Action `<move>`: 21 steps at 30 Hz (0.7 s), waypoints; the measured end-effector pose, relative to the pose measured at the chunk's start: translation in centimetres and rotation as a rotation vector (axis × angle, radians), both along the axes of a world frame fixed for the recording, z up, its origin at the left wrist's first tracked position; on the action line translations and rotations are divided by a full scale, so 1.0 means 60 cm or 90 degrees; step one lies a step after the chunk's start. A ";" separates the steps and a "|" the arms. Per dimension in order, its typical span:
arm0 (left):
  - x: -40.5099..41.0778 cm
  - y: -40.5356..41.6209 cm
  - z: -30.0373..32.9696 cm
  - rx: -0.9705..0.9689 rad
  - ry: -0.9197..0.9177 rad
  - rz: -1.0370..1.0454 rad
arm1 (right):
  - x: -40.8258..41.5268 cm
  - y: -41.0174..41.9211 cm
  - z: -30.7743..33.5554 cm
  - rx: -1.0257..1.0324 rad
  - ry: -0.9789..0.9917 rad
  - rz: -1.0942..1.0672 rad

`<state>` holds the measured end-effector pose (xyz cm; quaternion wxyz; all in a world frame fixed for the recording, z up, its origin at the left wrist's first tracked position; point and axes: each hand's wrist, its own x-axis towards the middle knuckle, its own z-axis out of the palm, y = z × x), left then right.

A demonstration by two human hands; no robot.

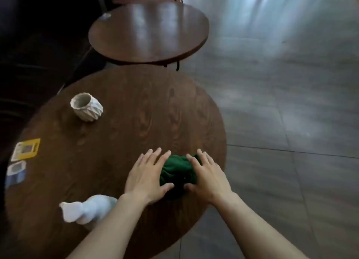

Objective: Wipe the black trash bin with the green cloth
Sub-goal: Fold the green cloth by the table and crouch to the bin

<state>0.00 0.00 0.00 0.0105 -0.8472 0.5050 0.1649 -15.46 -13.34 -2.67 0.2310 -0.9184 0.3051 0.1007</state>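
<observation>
A bunched green cloth (177, 168) lies on the round wooden table (120, 142) near its right edge. My left hand (148, 176) rests against the cloth's left side with its fingers spread and flat. My right hand (206, 176) lies against the right side, its fingertips overlapping the cloth's edge. Both thumbs point inward just below the cloth. A dark shape (175, 192) shows between the thumbs under the cloth; I cannot tell what it is. No black trash bin is clearly in view.
A white faceted cup (86, 107) stands at the table's far left. A white crumpled cloth (87, 210) lies near my left forearm. Yellow (26, 149) and blue (15, 171) cards sit at the left edge. A second round table (149, 33) stands beyond. Grey tiled floor (291, 122) is on the right.
</observation>
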 end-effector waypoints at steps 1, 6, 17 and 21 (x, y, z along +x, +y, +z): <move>0.002 -0.002 -0.021 0.025 0.016 0.002 | 0.008 -0.003 -0.020 0.005 -0.003 0.020; 0.005 0.012 -0.101 0.052 0.059 0.014 | 0.032 -0.007 -0.080 -0.006 -0.025 0.139; -0.015 0.019 -0.073 -0.097 0.017 0.069 | 0.035 0.018 -0.049 -0.065 -0.100 0.124; -0.020 0.025 -0.008 -0.139 -0.002 0.055 | 0.025 0.029 0.011 -0.078 -0.122 0.106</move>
